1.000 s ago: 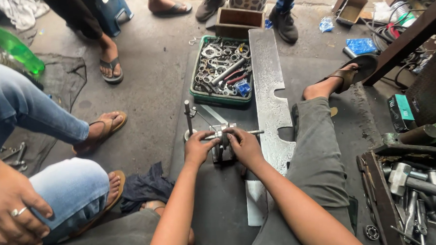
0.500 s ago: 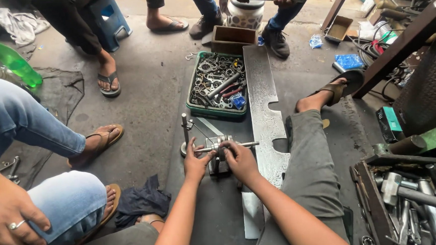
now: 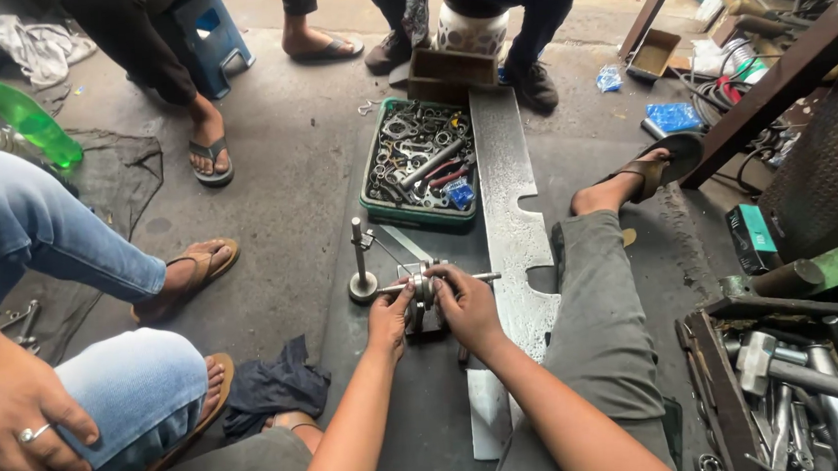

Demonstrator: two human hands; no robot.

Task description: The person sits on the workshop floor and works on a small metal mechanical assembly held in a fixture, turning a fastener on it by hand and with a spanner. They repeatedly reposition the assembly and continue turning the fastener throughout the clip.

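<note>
Grey workshop floor [image 3: 273, 176] is where we sit, our left hand [image 3: 390, 315] and right hand [image 3: 466, 305] with fingers closed around the small metal assembly [image 3: 422, 291] and its thin shaft [image 3: 479, 277], adjustment apparently unfinished beside the green tool tray [image 3: 372, 209].

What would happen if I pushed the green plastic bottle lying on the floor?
The green plastic bottle with the blue cap would probably roll, since it is round and lies tilted on its side. It looks thin-walled, so likely light and a bit squashy. Whether liquid inside adds weight cannot be told.
</note>
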